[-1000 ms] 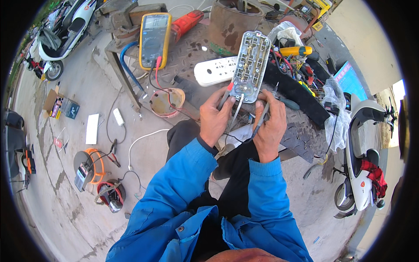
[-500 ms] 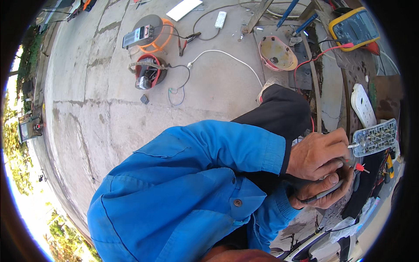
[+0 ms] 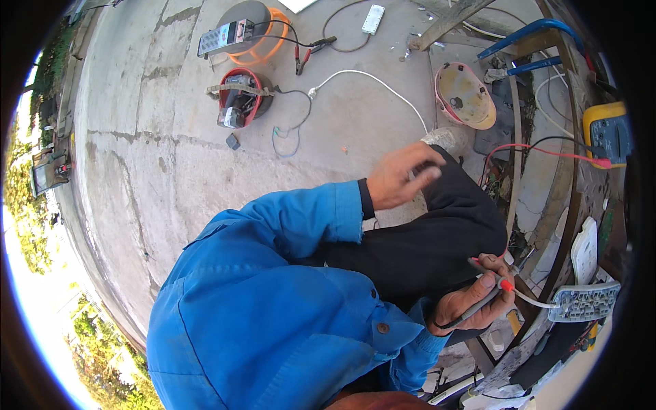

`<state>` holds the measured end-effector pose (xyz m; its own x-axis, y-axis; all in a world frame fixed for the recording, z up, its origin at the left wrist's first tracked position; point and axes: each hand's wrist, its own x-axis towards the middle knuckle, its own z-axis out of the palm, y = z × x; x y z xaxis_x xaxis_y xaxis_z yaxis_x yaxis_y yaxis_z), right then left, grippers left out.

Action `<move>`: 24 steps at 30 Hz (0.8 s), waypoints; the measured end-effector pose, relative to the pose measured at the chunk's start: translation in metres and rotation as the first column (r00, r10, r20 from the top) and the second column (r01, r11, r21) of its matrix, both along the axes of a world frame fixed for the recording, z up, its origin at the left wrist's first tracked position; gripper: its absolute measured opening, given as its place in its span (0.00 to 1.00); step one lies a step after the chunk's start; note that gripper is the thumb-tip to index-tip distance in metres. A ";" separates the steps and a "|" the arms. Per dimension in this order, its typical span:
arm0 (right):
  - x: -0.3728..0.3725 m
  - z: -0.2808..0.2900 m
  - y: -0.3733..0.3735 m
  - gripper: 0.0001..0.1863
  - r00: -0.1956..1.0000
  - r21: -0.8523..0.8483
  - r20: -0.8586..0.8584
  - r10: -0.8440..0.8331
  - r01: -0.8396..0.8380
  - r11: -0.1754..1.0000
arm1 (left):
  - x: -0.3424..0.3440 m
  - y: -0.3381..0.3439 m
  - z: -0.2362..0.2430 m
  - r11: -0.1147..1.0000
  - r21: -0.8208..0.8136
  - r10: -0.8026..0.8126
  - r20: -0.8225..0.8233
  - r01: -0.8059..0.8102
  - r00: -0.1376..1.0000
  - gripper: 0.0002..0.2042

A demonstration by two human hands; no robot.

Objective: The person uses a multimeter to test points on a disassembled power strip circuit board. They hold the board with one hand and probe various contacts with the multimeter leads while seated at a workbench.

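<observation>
My left hand point(image 3: 402, 176) is lifted over the lower leg of my black trousers point(image 3: 458, 181). Its fingers are half curled and a little blurred, thumb apart, with nothing clear in it. My right hand point(image 3: 471, 304), beside my knee, is closed round a red test probe point(image 3: 506, 284) and a dark grey cord point(image 3: 473, 311). From these fingers a white cable point(image 3: 533, 301) runs to a grey terminal block point(image 3: 584, 303) with rows of metal contacts. A yellow multimeter point(image 3: 610, 137) at far right has red and black leads; the red one leads down toward my right hand.
A helmet point(image 3: 466, 96) lies upturned beyond my foot. Further left are a red-rimmed bucket point(image 3: 256, 109) of tools, an orange reel point(image 3: 273, 42) with a meter-like box point(image 3: 220, 39) and clamps, and a power strip point(image 3: 372, 19). A white cover point(image 3: 584, 249) stands beside the terminal block.
My left hand has left my right hand and swung up and left, over my leg. The right hand has moved left from near the terminal block, still holding the probe and cord. The view has shifted.
</observation>
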<state>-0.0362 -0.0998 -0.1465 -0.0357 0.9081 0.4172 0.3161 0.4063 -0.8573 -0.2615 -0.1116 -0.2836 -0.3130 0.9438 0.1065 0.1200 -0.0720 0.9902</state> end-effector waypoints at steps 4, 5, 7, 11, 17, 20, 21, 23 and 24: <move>-0.016 -0.028 0.012 0.12 0.985 0.024 0.127 0.120 -0.124 0.992 | -0.106 -0.010 -0.190 0.840 -0.474 0.199 -0.181 -0.263 0.963 0.15; -0.019 -0.032 0.015 0.12 0.968 -0.018 0.195 0.157 -0.156 0.988 | -0.130 -0.020 -0.235 0.789 -0.518 0.243 -0.229 -0.330 0.943 0.13; -0.026 -0.036 0.018 0.12 0.920 -0.111 0.310 0.239 -0.215 0.970 | -0.174 -0.044 -0.312 0.687 -0.578 0.230 -0.402 -0.441 0.886 0.17; -0.041 -0.046 0.031 0.09 0.927 -0.123 0.330 0.177 -0.144 0.982 | -0.236 -0.072 -0.408 0.408 -0.730 0.118 -0.553 -0.548 0.825 0.24; -0.069 -0.039 0.044 0.17 0.821 -0.206 0.560 0.106 0.014 0.979 | -0.299 -0.060 -0.478 0.351 -0.749 0.085 -0.572 -0.562 0.816 0.36; -0.080 -0.041 0.047 0.15 0.726 -0.185 0.683 0.082 0.063 0.981 | -0.329 -0.052 -0.499 0.345 -0.774 0.031 -0.556 -0.531 0.830 0.38; -0.082 -0.047 0.050 0.14 0.751 -0.157 0.654 0.093 0.015 0.987 | -0.334 -0.051 -0.505 0.323 -0.802 0.005 -0.529 -0.502 0.848 0.39; -0.086 -0.059 0.059 0.14 0.790 -0.104 0.599 0.131 -0.085 0.991 | -0.346 -0.050 -0.516 0.309 -0.853 -0.094 -0.468 -0.421 0.879 0.42; -0.087 -0.066 0.064 0.13 0.807 -0.074 0.570 0.153 -0.136 0.988 | -0.352 -0.048 -0.521 0.275 -0.872 -0.116 -0.447 -0.404 0.887 0.43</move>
